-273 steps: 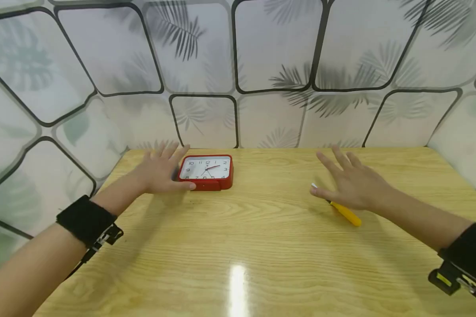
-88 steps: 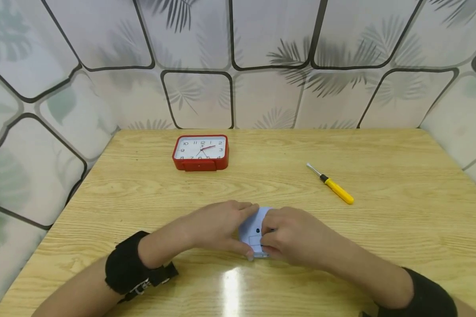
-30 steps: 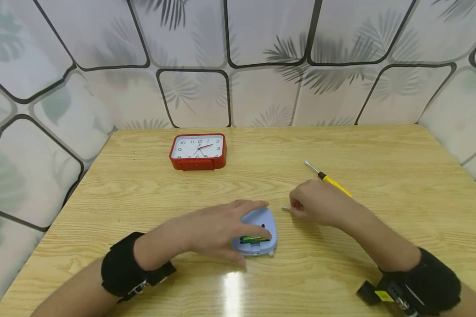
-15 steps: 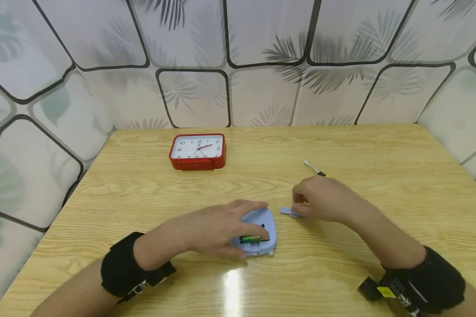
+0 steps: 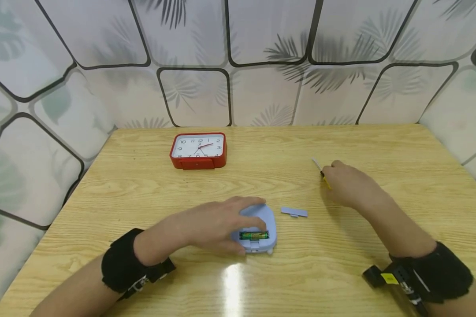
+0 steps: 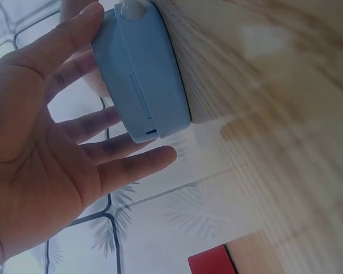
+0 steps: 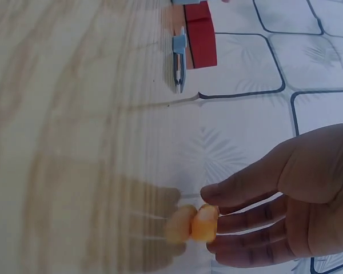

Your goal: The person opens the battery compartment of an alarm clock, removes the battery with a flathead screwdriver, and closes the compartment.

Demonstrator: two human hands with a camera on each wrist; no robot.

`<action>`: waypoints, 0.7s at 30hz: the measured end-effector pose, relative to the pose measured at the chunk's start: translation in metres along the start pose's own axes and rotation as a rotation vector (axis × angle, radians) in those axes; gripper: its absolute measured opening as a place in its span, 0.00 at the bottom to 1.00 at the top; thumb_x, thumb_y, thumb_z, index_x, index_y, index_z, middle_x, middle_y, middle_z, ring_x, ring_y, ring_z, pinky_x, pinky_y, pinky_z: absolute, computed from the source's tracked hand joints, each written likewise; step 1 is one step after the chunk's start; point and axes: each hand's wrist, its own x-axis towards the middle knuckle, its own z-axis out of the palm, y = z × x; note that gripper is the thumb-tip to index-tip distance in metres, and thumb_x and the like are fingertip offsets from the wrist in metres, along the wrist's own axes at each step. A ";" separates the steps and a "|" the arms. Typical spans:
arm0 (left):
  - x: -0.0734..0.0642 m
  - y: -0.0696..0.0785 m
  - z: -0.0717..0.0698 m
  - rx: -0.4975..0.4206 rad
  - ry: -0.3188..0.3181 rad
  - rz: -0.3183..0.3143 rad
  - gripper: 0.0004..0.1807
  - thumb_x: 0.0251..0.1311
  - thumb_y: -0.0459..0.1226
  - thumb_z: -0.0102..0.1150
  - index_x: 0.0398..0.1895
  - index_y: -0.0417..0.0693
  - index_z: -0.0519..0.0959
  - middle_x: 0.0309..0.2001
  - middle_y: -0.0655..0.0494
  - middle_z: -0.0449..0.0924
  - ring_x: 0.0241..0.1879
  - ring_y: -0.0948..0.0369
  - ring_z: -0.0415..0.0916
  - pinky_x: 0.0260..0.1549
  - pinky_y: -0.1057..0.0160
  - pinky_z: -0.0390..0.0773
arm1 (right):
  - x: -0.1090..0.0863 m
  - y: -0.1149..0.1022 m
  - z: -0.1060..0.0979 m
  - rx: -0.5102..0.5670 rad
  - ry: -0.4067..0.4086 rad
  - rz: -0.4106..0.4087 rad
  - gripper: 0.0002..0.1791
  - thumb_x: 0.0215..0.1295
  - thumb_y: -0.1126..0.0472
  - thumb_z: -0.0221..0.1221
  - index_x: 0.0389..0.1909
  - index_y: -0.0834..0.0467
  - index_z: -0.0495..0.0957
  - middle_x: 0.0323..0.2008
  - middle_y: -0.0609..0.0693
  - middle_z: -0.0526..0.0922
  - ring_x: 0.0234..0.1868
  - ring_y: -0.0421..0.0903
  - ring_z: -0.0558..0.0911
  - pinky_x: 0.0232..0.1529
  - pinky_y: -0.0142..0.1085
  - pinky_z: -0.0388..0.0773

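A light-blue rounded device [image 5: 268, 215] lies on the table, its back up and its battery compartment uncovered. Inside the compartment sits a green battery [image 5: 254, 236]. My left hand [image 5: 218, 225] rests over the device, fingers spread across it; in the left wrist view the fingers reach past the device's side [image 6: 151, 74]. To the right of the device lies its slim light-blue battery cover [image 5: 294, 212]. Farther right, my right hand [image 5: 351, 185] pinches a screwdriver [image 5: 326, 181] with a yellow handle; the right wrist view shows the handle's rounded end [image 7: 204, 224] between thumb and fingers.
A red clock [image 5: 198, 151] with a white dial stands toward the back left of the wooden table [image 5: 174, 281]. Behind the table rises a curtain [image 5: 269, 97] with a leaf pattern, which also runs along both sides.
The battery cover has been set down beside the device and let go. My right hand has moved right and back and taken hold of the screwdriver. The left hand has stayed on the device.
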 end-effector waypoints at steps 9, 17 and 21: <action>0.003 -0.002 -0.002 -0.074 -0.002 -0.073 0.34 0.56 0.53 0.71 0.64 0.62 0.67 0.75 0.53 0.58 0.71 0.56 0.62 0.63 0.53 0.74 | 0.004 0.007 0.003 0.052 -0.044 -0.026 0.10 0.65 0.71 0.58 0.44 0.72 0.72 0.33 0.61 0.78 0.36 0.56 0.79 0.34 0.46 0.76; 0.003 -0.004 -0.002 -0.112 0.017 -0.181 0.53 0.53 0.55 0.73 0.76 0.50 0.54 0.69 0.52 0.67 0.64 0.61 0.67 0.65 0.59 0.71 | 0.009 0.008 0.005 0.134 0.045 -0.140 0.23 0.59 0.71 0.62 0.56 0.74 0.74 0.46 0.65 0.82 0.47 0.61 0.81 0.48 0.54 0.80; 0.004 -0.007 -0.001 -0.117 0.005 -0.206 0.54 0.54 0.55 0.72 0.78 0.52 0.52 0.73 0.53 0.63 0.68 0.59 0.64 0.68 0.57 0.68 | 0.009 0.004 0.003 0.178 0.129 -0.175 0.19 0.62 0.71 0.61 0.54 0.71 0.77 0.43 0.61 0.82 0.43 0.56 0.80 0.45 0.51 0.80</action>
